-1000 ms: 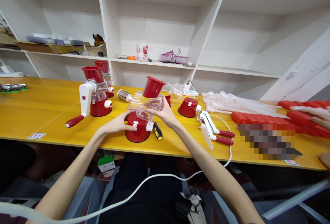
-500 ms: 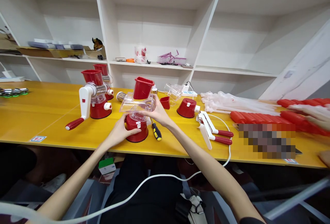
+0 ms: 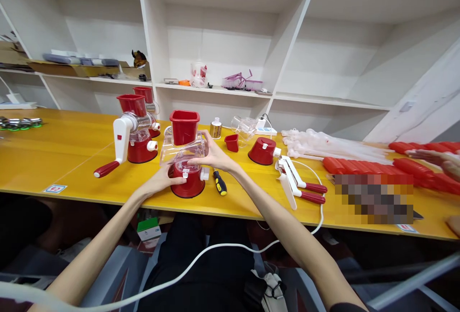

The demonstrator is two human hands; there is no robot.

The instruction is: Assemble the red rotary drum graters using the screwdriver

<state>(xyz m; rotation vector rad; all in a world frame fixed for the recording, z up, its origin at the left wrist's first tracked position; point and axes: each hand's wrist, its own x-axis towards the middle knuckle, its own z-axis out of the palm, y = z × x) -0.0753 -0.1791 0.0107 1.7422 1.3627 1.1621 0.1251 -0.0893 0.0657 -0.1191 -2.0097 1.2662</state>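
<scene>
On the front of the table, a rotary grater stands upright, with a red hopper (image 3: 185, 127), a clear plastic body (image 3: 172, 148) and a red base (image 3: 189, 187). My left hand (image 3: 160, 182) is closed around the left side of the base, thumb across its front. The clear body's right side is gripped by my right hand (image 3: 213, 154), fingers at the back and thumb in front. Just right of the base lies a black and yellow screwdriver (image 3: 220, 183). Behind the grater stands a metal grating drum (image 3: 216, 129).
Two assembled graters, the nearer with a white crank (image 3: 121, 139), stand left. To the right are another red base (image 3: 261, 151), red-handled cranks (image 3: 305, 192), a white cable (image 3: 321, 211), clear plastic parts (image 3: 316, 143) and red parts (image 3: 345, 164). Another person's hand (image 3: 440, 158) is far right.
The grater has turned in my hands: its hopper and clear body, tilted before, now sit straight over the base. The white knob on the base's right side now shows more. Both hands keep their grip.
</scene>
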